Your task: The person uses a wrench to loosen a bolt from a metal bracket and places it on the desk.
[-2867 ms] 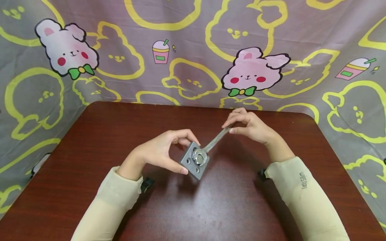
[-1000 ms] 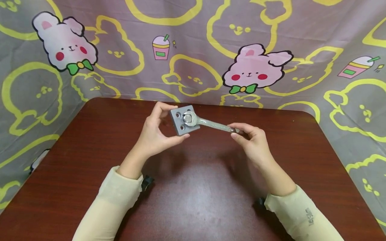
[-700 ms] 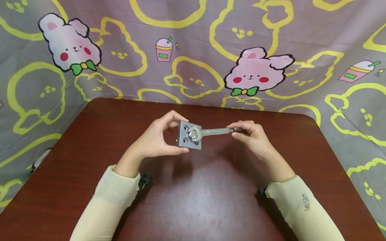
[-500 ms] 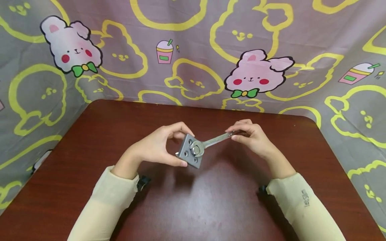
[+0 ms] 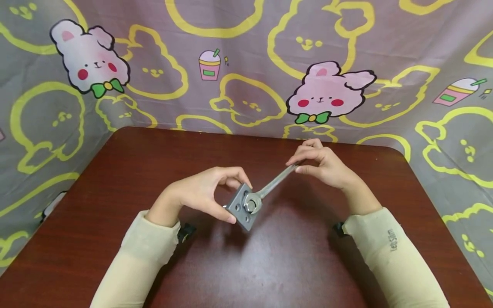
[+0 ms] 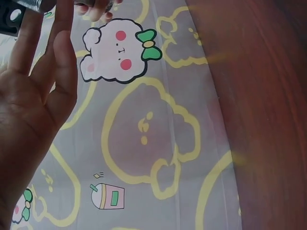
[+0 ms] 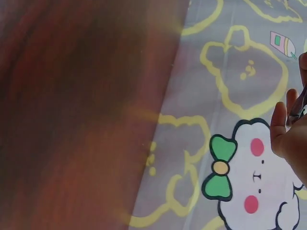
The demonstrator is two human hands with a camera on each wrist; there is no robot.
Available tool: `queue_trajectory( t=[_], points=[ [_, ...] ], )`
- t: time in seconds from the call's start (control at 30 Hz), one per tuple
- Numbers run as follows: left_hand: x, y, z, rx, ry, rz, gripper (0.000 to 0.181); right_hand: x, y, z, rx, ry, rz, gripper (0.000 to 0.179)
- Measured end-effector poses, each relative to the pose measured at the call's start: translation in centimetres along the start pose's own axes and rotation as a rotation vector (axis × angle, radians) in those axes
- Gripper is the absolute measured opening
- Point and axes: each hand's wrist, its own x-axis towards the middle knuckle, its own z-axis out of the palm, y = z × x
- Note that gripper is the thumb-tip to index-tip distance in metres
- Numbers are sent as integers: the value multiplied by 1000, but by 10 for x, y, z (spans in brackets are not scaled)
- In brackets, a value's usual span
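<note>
In the head view my left hand [image 5: 202, 190] grips a grey square plate [image 5: 236, 217] by its edges, thumb on the lower corner and fingers at the upper one. Several holes pierce the plate, and a large hex bolt head [image 5: 251, 206] stands out from its face. An open-end wrench [image 5: 276, 179] sits around that bolt head, its handle slanting up to the right. At the far end of the handle, my right hand [image 5: 327, 167] pinches it between thumb and fingers. Both things are held above the table. The left wrist view shows the left palm [image 6: 24, 105] and part of the plate [image 6: 9, 19].
A dark red-brown table [image 5: 269, 265] lies beneath the hands. Behind and at both sides hangs a grey-pink curtain [image 5: 246, 51] with cartoon rabbits and cups. Dark wrist straps [image 5: 186, 233] show below the sleeves.
Over the last second the plate tilts downward and comes nearer, and the wrench handle swings from sloping down to the right to sloping up, my right hand rising with it.
</note>
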Motion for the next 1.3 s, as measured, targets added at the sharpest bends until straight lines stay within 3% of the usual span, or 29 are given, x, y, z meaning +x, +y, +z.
queue_trajectory(
  t=[0.2, 0.33, 0.47, 0.6, 0.83, 1.0, 1.2, 1.3],
  points=[
    [1, -4, 2, -15, 16, 8, 56, -1, -2, -6, -25, 12, 18, 25],
    [1, -5, 3, -1, 86, 21, 57, -10, 3, -8, -36, 81, 62, 25],
    [-1, -5, 3, 36, 212, 34, 61, -23, 6, -9, -18, 177, 116, 25],
    [-2, -6, 2, 85, 376, 57, 65, -34, 1, -6, 51, 294, 237, 25],
    [1, -6, 5, 212, 648, 90, 70, -43, -19, 16, 130, 490, 384, 25],
    [7, -6, 7, 253, 767, 122, 71, -45, -35, 35, 200, 580, 428, 25],
    [11, -7, 8, 274, 896, 160, 75, -43, -49, 52, 191, 620, 475, 27],
    [13, -7, 9, 305, 930, 175, 75, -41, -52, 56, 189, 625, 492, 27]
  ],
)
